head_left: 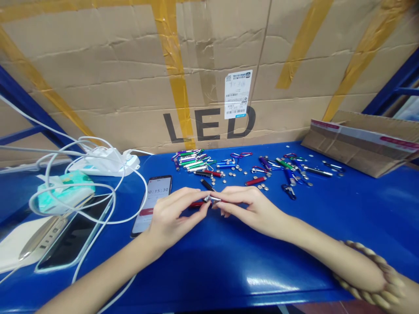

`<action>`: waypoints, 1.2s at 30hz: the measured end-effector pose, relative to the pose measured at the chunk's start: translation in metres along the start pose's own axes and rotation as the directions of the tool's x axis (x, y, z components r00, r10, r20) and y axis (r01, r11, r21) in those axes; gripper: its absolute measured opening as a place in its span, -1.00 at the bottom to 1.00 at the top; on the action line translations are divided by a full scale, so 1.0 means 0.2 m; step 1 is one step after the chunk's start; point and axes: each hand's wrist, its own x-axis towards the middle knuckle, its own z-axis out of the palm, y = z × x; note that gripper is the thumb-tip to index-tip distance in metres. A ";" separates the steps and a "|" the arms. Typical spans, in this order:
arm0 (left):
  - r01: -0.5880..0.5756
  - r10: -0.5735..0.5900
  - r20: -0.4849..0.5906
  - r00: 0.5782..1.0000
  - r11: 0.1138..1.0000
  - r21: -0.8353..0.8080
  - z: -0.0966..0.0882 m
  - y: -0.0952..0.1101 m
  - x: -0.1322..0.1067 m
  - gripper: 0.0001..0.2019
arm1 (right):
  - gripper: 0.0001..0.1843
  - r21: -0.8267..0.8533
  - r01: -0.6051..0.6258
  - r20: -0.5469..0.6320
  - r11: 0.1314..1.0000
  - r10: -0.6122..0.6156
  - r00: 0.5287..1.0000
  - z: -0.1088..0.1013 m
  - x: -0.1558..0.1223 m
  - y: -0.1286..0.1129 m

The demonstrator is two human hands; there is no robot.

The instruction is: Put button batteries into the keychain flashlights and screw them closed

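Observation:
My left hand [178, 213] and my right hand [253, 209] meet over the blue table, fingertips pinched together. Between them is a small silver flashlight piece [214, 199], held level; the fingers hide much of it. Just behind the left fingers lies a red flashlight tube [196, 204], partly covered. A black tube [207, 185] rests just beyond the fingertips. Farther back, a row of coloured mini flashlights with clips [194, 163] lies close together. Loose button cells [234, 175] are scattered beside a red tube [255, 181] and a blue one [225, 165].
A phone showing a timer [159, 192] lies by my left hand. White cables [114, 221], a tissue pack [65, 192] and a dark-screened phone [77, 235] crowd the left. A large cardboard box [131, 87] walls the back; an open carton [356, 148] stands at right.

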 end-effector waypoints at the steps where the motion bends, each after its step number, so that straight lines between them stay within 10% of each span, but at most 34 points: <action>1: 0.029 -0.029 0.023 0.999 1.000 -0.006 0.00 0.00 0.00 -0.84 | -0.70 -0.012 -0.002 0.006 1.000 0.003 1.000 0.00 0.00 0.00; 19: -0.059 0.057 0.081 0.995 0.998 0.024 -0.01 -0.01 -0.03 -0.85 | -0.61 0.039 -0.159 -0.075 0.986 0.162 0.984 0.01 0.00 0.00; 36: -0.163 0.155 0.157 0.975 0.986 0.041 -0.02 -0.02 -0.02 -0.85 | -0.69 -0.296 0.128 0.067 0.947 -0.113 0.991 0.00 -0.01 0.04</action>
